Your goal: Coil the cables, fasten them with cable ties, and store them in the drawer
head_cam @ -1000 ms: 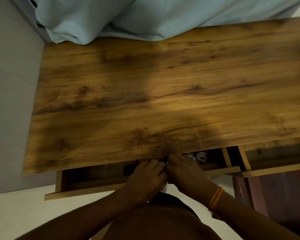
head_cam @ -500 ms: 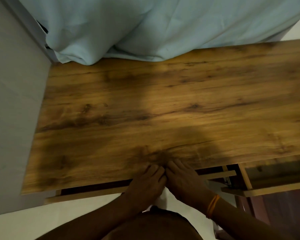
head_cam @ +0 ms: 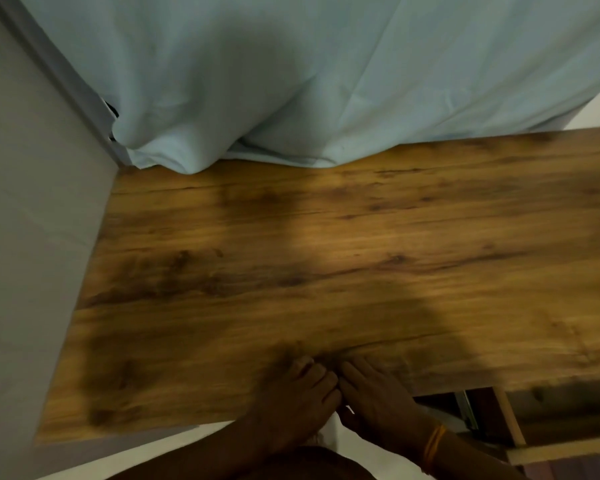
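Observation:
My left hand (head_cam: 298, 400) and my right hand (head_cam: 378, 400) lie flat side by side at the front edge of the wooden desk top (head_cam: 326, 254), fingertips resting on the wood and holding nothing. The left drawer is out of sight beneath the desk top. No cable or cable tie is visible. An orange thread band (head_cam: 433, 448) circles my right wrist.
A second drawer (head_cam: 551, 417) at the lower right stands pulled out, its front panel (head_cam: 568, 452) sticking toward me. A light blue cloth (head_cam: 326, 81) hangs over the desk's back edge. A grey wall (head_cam: 32, 237) borders the desk on the left.
The left drawer, open with a white cable inside a second ago, has slid shut under the desk top. Both hands moved forward with it. The camera has tilted up toward the cloth.

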